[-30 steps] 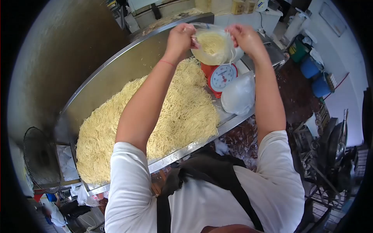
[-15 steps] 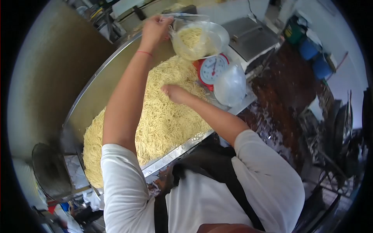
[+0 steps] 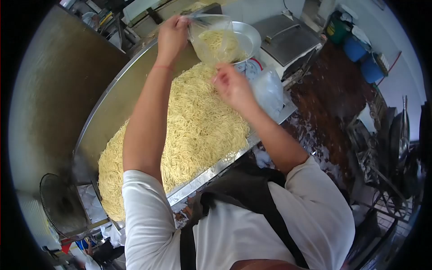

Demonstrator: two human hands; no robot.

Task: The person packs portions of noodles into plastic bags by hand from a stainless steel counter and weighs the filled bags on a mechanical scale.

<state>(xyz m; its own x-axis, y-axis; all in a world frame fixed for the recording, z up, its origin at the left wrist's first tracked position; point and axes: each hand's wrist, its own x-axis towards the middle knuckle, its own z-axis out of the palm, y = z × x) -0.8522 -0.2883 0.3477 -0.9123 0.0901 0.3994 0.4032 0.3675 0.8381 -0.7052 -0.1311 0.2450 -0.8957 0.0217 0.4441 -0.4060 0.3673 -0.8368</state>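
My left hand (image 3: 173, 39) is closed on the top edge of a clear plastic bag (image 3: 196, 45), which hangs with yellow noodles (image 3: 218, 42) in its bottom. The bag overlaps the near side of a round metal scale pan (image 3: 250, 39); whether it rests on the pan, I cannot tell. Just below the bag, my right hand (image 3: 234, 89) has its fingers curled in, and what they hold, if anything, is hidden. Beneath both arms a big heap of loose noodles (image 3: 198, 121) fills a metal trough (image 3: 108, 96).
The scale's red-rimmed dial (image 3: 252, 67) shows partly behind my right hand. Clear plastic bags (image 3: 268, 92) lie beside it. A steel lidded box (image 3: 283, 38) stands at the back right, blue buckets (image 3: 355, 48) further right. At the left is a round fan (image 3: 63, 204).
My right hand has risen from over the noodle heap to just under the bag, now covering part of the dial. My left hand and the bag have shifted slightly left.
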